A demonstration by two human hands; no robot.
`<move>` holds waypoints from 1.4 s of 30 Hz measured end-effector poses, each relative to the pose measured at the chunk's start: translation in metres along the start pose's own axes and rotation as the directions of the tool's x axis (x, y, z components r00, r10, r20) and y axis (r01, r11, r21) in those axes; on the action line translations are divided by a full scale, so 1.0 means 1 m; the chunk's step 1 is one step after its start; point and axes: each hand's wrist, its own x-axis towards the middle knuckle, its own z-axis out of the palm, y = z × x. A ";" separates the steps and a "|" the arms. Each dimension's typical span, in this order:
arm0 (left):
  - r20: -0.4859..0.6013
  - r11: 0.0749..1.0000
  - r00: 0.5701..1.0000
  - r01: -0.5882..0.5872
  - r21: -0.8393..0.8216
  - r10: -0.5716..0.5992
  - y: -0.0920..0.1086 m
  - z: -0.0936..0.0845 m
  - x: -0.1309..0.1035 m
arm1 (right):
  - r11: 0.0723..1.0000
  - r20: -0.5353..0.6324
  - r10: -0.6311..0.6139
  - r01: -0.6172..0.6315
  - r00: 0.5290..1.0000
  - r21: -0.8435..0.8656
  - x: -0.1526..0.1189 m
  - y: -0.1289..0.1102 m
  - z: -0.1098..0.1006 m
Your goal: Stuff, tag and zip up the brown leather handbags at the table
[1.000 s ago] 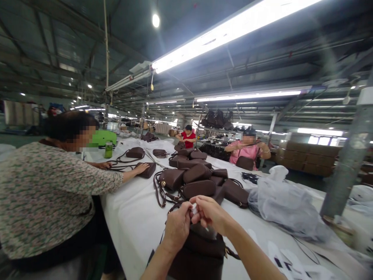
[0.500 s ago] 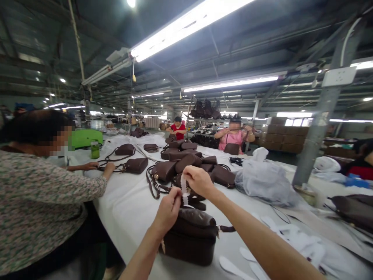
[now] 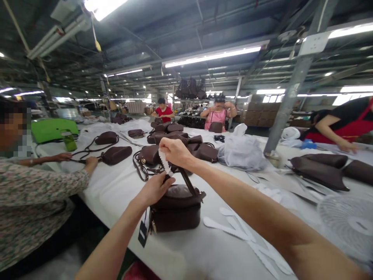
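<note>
A dark brown bag [image 3: 177, 216] stands on the white-covered table before me, its black tag [image 3: 142, 234] hanging at the left. Above it, my right hand [image 3: 175, 151] is closed on the upper end of a white notched strip [image 3: 164, 162]. My left hand [image 3: 155, 188] is closed round the strip's lower end, at the top left of the bag. A brown strap [image 3: 187, 181] rises slanting from the bag's right side toward my right hand. Whether that hand also holds the strap is hidden.
More brown bags [image 3: 150, 154] are piled behind. White strips [image 3: 224, 226] lie at the right, near a fan [image 3: 349, 221] and a grey post [image 3: 287, 101]. At the left a person's hands [image 3: 91, 162] touch a strap; other people stand farther off.
The view has swung right. My right hand has risen with the strip relative to the bag, and the bag's strap now stands up slanting. A black tag shows at the bag's left.
</note>
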 end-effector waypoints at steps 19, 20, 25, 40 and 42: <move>-0.302 0.826 0.819 -0.322 0.463 0.488 0.012 0.023 -0.061 | 0.951 0.722 0.215 -0.308 0.658 -0.002 -0.041 0.006 -0.012; -0.261 0.829 0.858 -0.279 0.485 0.442 0.012 0.034 -0.065 | 0.909 0.759 0.206 -0.408 0.618 0.084 -0.044 0.005 -0.013; -0.324 0.834 0.896 -0.084 0.545 0.302 -0.002 0.071 -0.070 | 0.757 0.895 0.046 -0.600 0.443 0.258 -0.065 0.013 -0.007; -0.006 0.876 1.000 0.024 0.481 -0.025 0.008 0.072 -0.059 | 0.989 0.634 -0.124 0.043 0.763 0.142 -0.086 0.049 0.021; -0.038 0.875 0.999 0.028 0.484 -0.011 0.004 0.077 -0.057 | 0.988 0.671 -0.149 0.076 0.726 0.137 -0.091 0.049 0.024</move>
